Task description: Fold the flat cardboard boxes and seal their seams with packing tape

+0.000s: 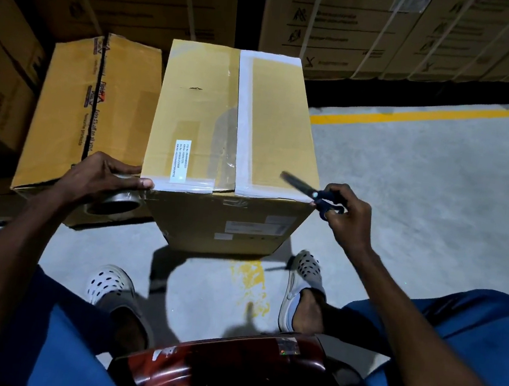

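The box (233, 146) stands on the floor (422, 186). The tape roll (115, 204) is gripped at its near-left corner by the left hand (102, 177); scissors (316, 196) are clasped in the right hand (344, 212). The strip is best kept taut and cut close to the edge.

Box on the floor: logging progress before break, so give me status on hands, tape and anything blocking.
Left hand grips tape roll at box corner. Right hand holds scissors at the other corner. Top seam taped. Nothing blocking.
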### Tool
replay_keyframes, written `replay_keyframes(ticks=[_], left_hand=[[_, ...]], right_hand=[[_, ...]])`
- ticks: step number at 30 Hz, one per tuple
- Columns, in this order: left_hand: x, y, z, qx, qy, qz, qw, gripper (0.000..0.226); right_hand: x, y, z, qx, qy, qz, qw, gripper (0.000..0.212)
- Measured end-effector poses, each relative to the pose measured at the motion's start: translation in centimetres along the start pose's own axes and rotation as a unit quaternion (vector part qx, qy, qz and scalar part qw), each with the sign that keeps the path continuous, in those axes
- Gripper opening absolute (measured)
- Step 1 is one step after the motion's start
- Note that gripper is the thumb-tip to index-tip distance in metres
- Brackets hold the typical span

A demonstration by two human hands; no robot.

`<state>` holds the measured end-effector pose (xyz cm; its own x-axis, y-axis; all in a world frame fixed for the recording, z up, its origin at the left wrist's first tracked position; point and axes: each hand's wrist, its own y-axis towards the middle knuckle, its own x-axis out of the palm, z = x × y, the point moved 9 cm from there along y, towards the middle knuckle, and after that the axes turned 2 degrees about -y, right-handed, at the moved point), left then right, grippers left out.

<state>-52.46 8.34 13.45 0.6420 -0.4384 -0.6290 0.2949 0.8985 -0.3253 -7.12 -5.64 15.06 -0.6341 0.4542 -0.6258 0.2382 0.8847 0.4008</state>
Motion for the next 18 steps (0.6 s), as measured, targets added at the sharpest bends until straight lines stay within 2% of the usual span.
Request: replay_keyframes(ticks=[2, 4, 7, 9, 10, 12, 13, 15, 18], left_hand=[[0.1, 0.0, 0.0, -0.003, -0.004, -0.001, 1.000, 0.084], [0.0, -0.3, 0.3, -0.010, 0.001, 0.005, 1.000, 0.087], [-0.1, -0.7, 0.4, -0.028, 0.020, 0.019, 0.999, 0.106], [-0.2, -0.9, 0.7, -0.029, 0.034, 0.032, 0.998, 0.098], [-0.2, -0.7, 0.6, -0.028, 0.039, 0.035, 0.998, 0.093], [-0.2, -0.8, 0.8, -0.030, 0.041, 0.033, 0.998, 0.096], [-0.2, -0.9, 0.8, -0.032, 0.041, 0.028, 0.998, 0.103], [-0.3, -0.8, 0.4, -0.038, 0.031, 0.023, 0.999, 0.113], [-0.1, -0.6, 0.6, -0.030, 0.005, 0.004, 1.000, 0.099]], right_hand=[[-0.5, -0.1, -2.8, -0.156, -0.102, -0.014, 0.982, 0.040], [-0.5, -0.9, -5.9, -0.303, -0.169, -0.038, 0.937, 0.030], [0.1, -1.2, -7.8, -0.400, -0.229, -0.082, 0.884, 0.027], [0.4, -1.3, -7.7, -0.409, -0.250, -0.102, 0.871, 0.026], [0.4, -1.1, -7.5, -0.395, -0.249, -0.115, 0.877, 0.030], [1.0, -0.7, -7.5, -0.369, -0.217, -0.126, 0.895, 0.056], [1.6, -0.5, -7.7, -0.358, -0.199, -0.129, 0.903, 0.059], [3.2, -0.5, -8.6, -0.336, -0.161, -0.138, 0.918, 0.041], [4.1, -0.7, -8.3, -0.298, -0.124, -0.116, 0.939, 0.041]])
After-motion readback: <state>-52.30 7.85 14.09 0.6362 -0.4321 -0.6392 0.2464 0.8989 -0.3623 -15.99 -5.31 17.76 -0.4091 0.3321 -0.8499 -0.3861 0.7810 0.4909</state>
